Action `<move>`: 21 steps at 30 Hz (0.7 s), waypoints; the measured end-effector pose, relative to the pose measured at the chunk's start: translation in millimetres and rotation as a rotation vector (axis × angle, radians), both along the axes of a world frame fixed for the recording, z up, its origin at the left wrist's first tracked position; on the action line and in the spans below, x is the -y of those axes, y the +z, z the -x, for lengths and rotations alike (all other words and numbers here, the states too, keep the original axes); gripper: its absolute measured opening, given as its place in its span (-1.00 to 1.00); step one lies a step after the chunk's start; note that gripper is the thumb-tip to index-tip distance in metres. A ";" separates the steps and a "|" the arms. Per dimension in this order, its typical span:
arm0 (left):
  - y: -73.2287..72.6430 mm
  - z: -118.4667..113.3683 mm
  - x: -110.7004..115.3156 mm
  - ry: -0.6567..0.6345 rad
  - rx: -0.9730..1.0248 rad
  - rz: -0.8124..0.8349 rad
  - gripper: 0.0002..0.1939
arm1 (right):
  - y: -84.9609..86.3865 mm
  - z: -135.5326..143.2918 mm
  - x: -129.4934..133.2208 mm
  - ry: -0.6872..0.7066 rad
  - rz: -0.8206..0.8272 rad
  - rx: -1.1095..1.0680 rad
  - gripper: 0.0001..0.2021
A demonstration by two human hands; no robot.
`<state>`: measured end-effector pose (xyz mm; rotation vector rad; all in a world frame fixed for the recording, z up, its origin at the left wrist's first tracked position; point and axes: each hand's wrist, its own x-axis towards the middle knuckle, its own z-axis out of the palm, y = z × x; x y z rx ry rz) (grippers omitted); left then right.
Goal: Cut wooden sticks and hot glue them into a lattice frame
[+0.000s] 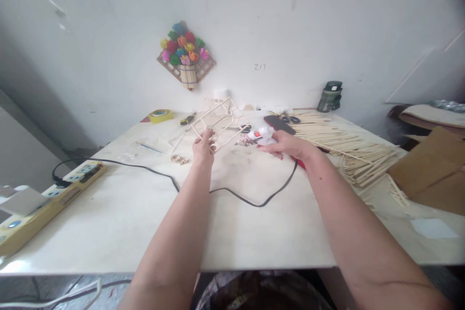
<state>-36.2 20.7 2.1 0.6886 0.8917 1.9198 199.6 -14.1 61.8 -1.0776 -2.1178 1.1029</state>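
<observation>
My left hand (205, 145) pinches a small lattice frame of thin wooden sticks (219, 111), held tilted above the table. The fingers close on its lower left side. To the right, my right hand (286, 144) is wrapped round a white glue gun (267, 133) with an orange-red tip. It is blurred and partly covered by the fingers. A black cord (250, 201) runs across the table up to this hand. Black-handled scissors (246, 129) lie between the hands, behind the frame. A little heap of short wooden bits (179, 159) sits left of my left wrist.
Many loose wooden sticks (348, 143) spread over the right side, beside a brown cardboard piece (432, 169). A yellow power strip (61, 198) lies along the left edge. Yellow tape (160, 116), a utility knife (188, 119) and a dark bottle (330, 97) stand or lie toward the wall.
</observation>
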 end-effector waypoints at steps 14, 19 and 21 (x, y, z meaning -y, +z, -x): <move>0.0 -4.7 2.3 -0.095 -0.053 0.052 -0.60 | -11.4 18.4 -3.3 0.018 0.093 -0.364 -0.61; -0.5 -5.9 1.7 -0.077 -0.088 0.052 -0.61 | -13.4 22.5 -3.6 -0.016 0.092 -0.369 -0.60; -1.0 -6.3 0.9 -0.067 -0.094 0.062 -0.60 | -14.0 23.7 -3.7 -0.027 0.104 -0.369 -0.60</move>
